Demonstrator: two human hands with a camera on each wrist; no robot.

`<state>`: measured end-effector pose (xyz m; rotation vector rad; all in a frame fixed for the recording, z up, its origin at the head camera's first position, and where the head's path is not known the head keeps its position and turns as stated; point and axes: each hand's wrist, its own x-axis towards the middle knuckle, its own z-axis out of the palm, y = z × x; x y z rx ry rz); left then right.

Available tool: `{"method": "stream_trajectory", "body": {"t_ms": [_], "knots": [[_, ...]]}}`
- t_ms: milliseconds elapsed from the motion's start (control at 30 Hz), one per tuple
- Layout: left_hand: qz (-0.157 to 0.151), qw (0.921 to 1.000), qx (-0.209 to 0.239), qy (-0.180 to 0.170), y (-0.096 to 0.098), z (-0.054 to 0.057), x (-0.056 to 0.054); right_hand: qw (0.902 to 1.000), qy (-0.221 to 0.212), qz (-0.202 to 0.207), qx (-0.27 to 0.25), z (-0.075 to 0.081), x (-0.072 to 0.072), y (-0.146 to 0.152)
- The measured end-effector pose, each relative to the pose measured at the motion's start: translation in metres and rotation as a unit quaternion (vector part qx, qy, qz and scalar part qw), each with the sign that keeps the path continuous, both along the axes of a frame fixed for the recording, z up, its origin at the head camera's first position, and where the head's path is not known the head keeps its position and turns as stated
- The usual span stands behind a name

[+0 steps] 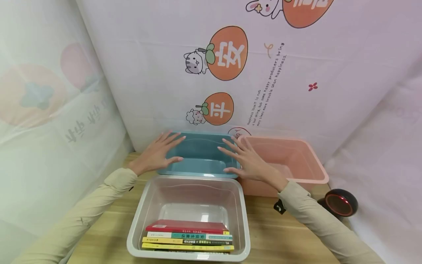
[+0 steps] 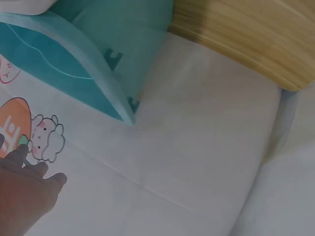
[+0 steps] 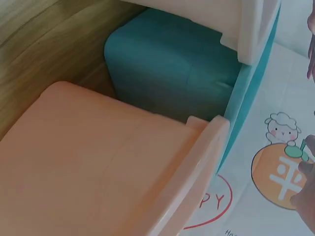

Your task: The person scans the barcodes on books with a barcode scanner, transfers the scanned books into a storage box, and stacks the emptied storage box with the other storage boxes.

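Observation:
Fingers spread, my left hand hovers over the left end of a teal plastic bin, holding nothing. Over that bin's right end is my right hand, also spread and holding nothing, overlapping the edge of a pink bin in the head view. In front of the teal bin, a light grey bin contains several thin books lined up with their spines upward. Seen from the left wrist, the hand shows at the lower left, apart from the teal bin's corner.
All three bins stand on a wooden table. A white printed cloth hangs close behind them, with more cloth at both sides. A round black device with a red ring stands right of the pink bin, beside my right forearm.

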<state>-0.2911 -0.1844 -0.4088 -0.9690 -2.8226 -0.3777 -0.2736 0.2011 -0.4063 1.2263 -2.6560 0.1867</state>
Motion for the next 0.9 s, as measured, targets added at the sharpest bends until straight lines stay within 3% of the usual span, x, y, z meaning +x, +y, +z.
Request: {"method": "stream_trajectory", "body": {"t_ms": [267, 533, 733, 900], "knots": [[0.038, 0.9988, 0.024, -0.019, -0.025, -0.009, -0.005, 0.9987, -0.010, 0.048, -0.008, -0.003, 0.002, -0.020], [0.056, 0.9969, 0.054, -0.014, -0.035, -0.020, -0.008, 0.9956, -0.002, 0.093, -0.013, -0.003, 0.013, -0.034], [0.074, 0.9926, 0.079, -0.055, -0.037, -0.023, -0.010, 0.9936, -0.003, 0.113, 0.001, -0.003, 0.023, -0.045], [0.095, 0.9817, 0.130, -0.102, -0.038, -0.027, -0.013, 0.9911, -0.006, 0.133, 0.007, -0.001, 0.031, -0.054]]}}
